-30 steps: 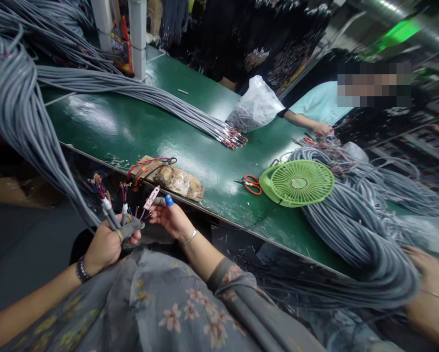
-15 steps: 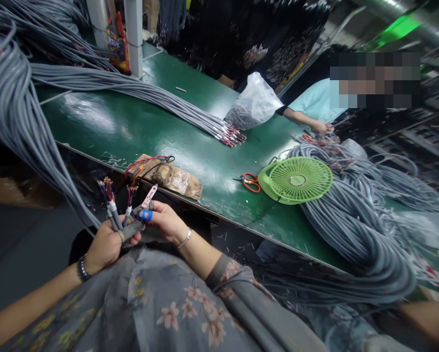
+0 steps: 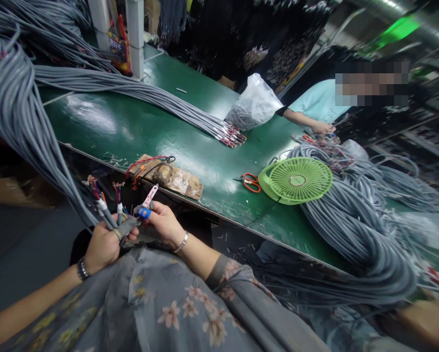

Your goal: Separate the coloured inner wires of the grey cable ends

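The left hand (image 3: pixel 103 242) is closed around the grey cables (image 3: pixel 111 221), whose stripped coloured wires (image 3: pixel 93 189) stand up above the fist. The right hand (image 3: pixel 164 222) is beside it, its thumb and fingers pressed together on a pale pink strip (image 3: pixel 150 195); whether they also pinch a thin wire, I cannot tell. Both hands are before the body, short of the table edge.

The main risk, I judge, is in this small work: the loose wires fan out close together, so a wrong one could be caught, or a thin one bent or broken. The left fist holds several ends at once — if it loosens, they could slip out of order. The hanging bundle (image 3: pixel 24 98) on the left may also pull on them by its weight.

Just beyond the hands, a wooden board (image 3: pixel 193 188) with red wires (image 3: pixel 149 159) lies along the edge of the green table (image 3: pixel 212 168) and would obstruct a forward reach. Farther right are orange-handled scissors (image 3: pixel 251 183), then a green fan (image 3: pixel 296 181) near a big cable coil (image 3: pixel 366 239). Behind lie a straight bundle (image 3: pixel 138 90) and a plastic bag (image 3: pixel 256 105) — and beyond, a co-worker's hand (image 3: pixel 324 128) over tangled cables.
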`<state>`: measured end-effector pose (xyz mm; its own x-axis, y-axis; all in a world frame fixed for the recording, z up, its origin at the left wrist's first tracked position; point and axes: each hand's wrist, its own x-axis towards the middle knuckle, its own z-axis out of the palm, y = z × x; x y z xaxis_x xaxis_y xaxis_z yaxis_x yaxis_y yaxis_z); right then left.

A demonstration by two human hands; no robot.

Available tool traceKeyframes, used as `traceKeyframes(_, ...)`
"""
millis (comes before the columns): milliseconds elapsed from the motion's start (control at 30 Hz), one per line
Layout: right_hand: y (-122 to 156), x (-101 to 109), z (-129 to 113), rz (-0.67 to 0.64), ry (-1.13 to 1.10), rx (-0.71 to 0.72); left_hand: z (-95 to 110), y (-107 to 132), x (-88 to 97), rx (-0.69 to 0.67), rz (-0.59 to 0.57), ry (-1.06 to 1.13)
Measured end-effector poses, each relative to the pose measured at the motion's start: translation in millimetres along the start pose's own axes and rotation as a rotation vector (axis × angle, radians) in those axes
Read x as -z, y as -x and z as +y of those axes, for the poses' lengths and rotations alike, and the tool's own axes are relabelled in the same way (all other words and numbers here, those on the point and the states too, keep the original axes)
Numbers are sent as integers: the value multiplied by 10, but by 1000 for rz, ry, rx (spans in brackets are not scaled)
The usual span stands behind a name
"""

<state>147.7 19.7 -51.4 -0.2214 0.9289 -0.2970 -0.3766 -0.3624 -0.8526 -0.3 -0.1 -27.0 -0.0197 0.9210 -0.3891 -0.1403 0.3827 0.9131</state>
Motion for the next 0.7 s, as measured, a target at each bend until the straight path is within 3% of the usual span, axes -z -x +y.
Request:
traceKeyframes(200, 20, 78, 8, -73, -67, -78, -27, -15, 7, -4, 49, 89)
traceKeyframes(467, 21, -13, -22, 57, -8, -3, -78, -9, -7, -12, 34, 76)
traceKeyframes(700, 58, -81, 27, 135, -34, 2, -68, -62, -13, -14, 148, 112)
